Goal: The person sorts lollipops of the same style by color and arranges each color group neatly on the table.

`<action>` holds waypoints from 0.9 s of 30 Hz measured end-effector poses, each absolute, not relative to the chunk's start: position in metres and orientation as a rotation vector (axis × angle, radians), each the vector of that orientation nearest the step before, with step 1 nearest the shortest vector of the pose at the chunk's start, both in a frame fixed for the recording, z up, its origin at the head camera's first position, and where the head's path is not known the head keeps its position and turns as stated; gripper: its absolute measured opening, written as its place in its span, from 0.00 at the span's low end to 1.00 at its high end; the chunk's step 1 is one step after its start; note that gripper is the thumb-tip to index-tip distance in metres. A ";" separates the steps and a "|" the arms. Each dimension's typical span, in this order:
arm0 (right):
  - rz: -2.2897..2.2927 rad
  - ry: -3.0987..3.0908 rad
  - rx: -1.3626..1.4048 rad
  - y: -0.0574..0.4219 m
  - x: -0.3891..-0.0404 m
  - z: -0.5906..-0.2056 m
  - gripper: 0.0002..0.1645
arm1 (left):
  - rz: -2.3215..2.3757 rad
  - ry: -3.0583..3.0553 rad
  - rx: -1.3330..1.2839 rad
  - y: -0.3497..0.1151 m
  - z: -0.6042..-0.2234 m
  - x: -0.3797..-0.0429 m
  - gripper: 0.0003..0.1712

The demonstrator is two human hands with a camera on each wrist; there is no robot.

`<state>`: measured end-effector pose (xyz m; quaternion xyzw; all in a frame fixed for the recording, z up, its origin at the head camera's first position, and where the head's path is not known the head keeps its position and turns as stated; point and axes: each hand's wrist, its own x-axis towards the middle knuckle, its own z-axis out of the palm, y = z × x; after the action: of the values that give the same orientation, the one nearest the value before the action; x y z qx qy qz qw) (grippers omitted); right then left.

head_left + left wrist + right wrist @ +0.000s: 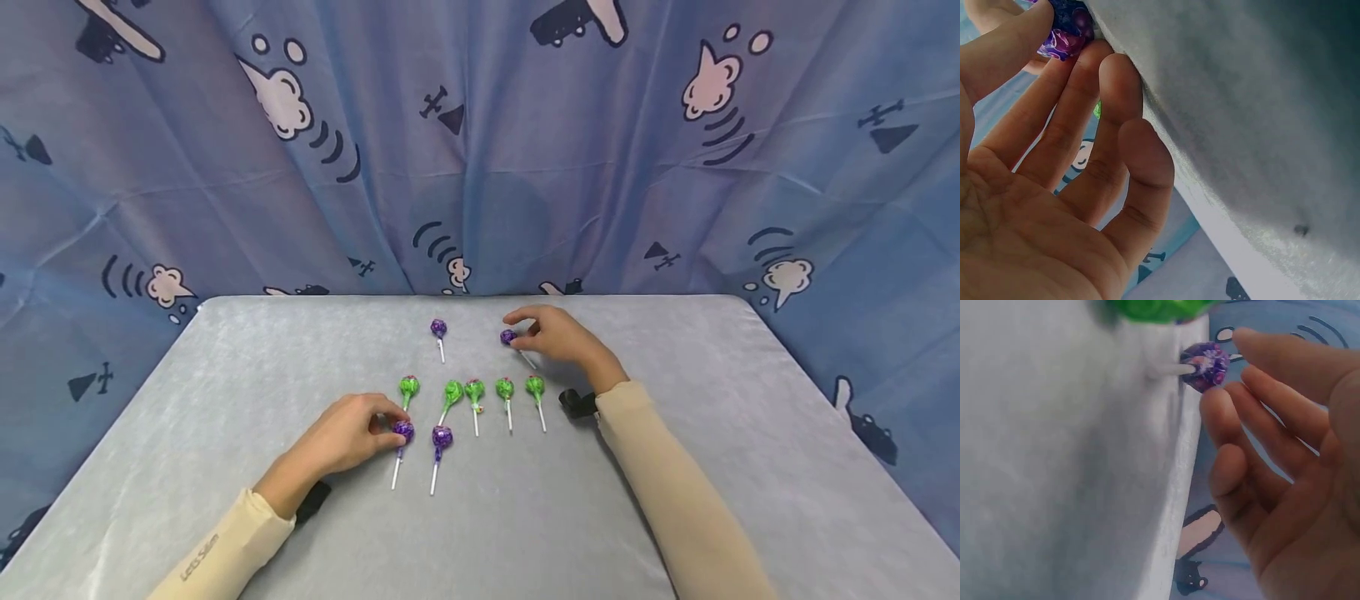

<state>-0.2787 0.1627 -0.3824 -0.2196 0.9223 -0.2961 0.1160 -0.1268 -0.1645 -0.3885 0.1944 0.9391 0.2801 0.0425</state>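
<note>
In the head view my left hand (352, 433) pinches the head of a purple-wrapped lollipop (403, 430) between thumb and fingers; its white stick points toward the near edge. The left wrist view has the thumb against this purple wrapper (1067, 31). Just right of it lies another purple lollipop (442, 437). Farther back, my right hand (558, 335) is spread about a third purple lollipop (508, 337). In the right wrist view a gap shows between the thumb and that lollipop (1207, 365), and the other fingertips are close to its head.
Several green lollipops form a row across the middle, from the leftmost green lollipop (408, 386) to the rightmost green lollipop (535, 385). One more purple lollipop (438, 328) lies at the back. A blue patterned curtain (510, 167) hangs behind the white-covered table (675, 350).
</note>
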 end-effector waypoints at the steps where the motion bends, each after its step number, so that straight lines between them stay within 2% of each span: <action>1: -0.852 2.692 -0.658 0.163 -0.279 -0.384 0.28 | 0.858 2.870 0.593 -0.164 -0.389 -0.127 0.11; 5: -0.795 2.660 -0.671 0.163 -0.278 -0.389 0.29 | 0.861 2.847 0.591 -0.164 -0.390 -0.126 0.12; 15: -0.817 2.674 -0.595 0.165 -0.272 -0.387 0.21 | 0.895 2.799 0.639 -0.167 -0.391 -0.130 0.12; 27: -0.774 2.652 -0.581 0.169 -0.275 -0.383 0.23 | 0.926 2.788 0.619 -0.171 -0.391 -0.133 0.11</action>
<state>-0.2754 0.1688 -0.3826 -0.2031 0.9275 -0.2707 0.1588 -0.1332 -0.1715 -0.3907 0.2058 0.9263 0.3077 0.0698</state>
